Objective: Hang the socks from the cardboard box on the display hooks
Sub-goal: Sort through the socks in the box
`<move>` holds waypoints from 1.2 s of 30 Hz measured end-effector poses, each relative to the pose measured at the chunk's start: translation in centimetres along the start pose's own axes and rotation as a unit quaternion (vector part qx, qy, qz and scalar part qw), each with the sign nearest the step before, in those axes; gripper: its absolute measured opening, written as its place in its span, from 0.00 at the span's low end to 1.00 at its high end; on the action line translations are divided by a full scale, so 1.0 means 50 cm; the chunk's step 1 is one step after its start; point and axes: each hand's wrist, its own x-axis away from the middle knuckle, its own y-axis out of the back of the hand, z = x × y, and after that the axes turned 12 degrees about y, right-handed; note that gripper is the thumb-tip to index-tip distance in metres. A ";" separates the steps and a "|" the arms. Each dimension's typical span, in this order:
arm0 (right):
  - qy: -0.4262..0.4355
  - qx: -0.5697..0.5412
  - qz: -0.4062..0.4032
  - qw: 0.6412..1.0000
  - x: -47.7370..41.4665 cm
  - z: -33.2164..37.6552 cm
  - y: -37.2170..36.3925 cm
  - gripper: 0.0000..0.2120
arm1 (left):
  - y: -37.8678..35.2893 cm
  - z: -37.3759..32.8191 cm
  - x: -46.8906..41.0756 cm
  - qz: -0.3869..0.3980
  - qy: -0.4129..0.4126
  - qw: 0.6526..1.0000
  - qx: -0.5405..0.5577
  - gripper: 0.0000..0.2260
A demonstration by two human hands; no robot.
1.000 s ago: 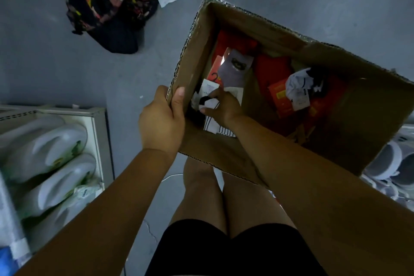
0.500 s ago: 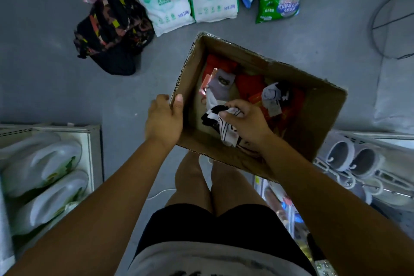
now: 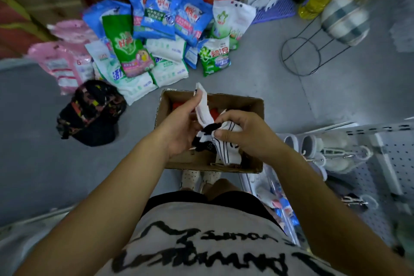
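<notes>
Head cam: both hands on one pair of socks, held right over the box.
The socks (image 3: 220, 144) are white with thin black stripes and black patches. They're bunched up at frame centre, with a white card (image 3: 202, 105) sticking up toward 12 o'clock. Left hand (image 3: 179, 129) pinches that card and the sock top, and right hand (image 3: 245, 133) has thumb and fingers curled round the striped part. Cardboard box (image 3: 246, 103) sits open on the floor just below them, red packs inside. Detergent bags (image 3: 156, 36) are piled at 11 o'clock, a dark patterned bag (image 3: 91, 112) at 9 and a white pegboard rack (image 3: 401, 157) at 3.
</notes>
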 end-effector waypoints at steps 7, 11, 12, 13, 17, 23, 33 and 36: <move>0.005 -0.005 -0.067 0.998 0.089 0.027 -0.010 0.13 | -0.057 -0.009 0.027 0.020 -0.050 0.998 -0.042 0.22; -0.021 -0.046 -0.209 0.977 0.146 0.028 0.024 0.08 | -0.056 -0.012 0.038 0.060 -0.067 0.996 0.018 0.26; -0.029 -0.069 -0.245 0.967 0.157 0.029 0.032 0.06 | -0.056 -0.013 0.041 0.072 -0.071 0.995 0.023 0.27; -0.034 -0.091 -0.278 0.956 0.166 0.030 0.039 0.05 | -0.057 -0.015 0.044 0.079 -0.072 0.994 0.024 0.27; -0.035 -0.196 -0.379 0.904 0.188 0.049 0.057 0.04 | -0.068 -0.009 0.035 0.059 -0.046 0.997 -0.007 0.22; 0.034 -0.363 -0.490 0.792 0.204 0.092 0.070 0.07 | -0.123 0.037 0.019 0.029 0.050 0.996 -0.073 0.23; -0.026 -0.310 -0.583 0.750 0.341 0.043 0.025 0.08 | -0.292 0.077 0.000 0.125 0.025 0.991 -0.044 0.20; -0.046 -0.222 -0.589 0.775 0.397 0.012 0.003 0.05 | -0.327 0.099 -0.008 0.102 -0.008 0.991 -0.084 0.19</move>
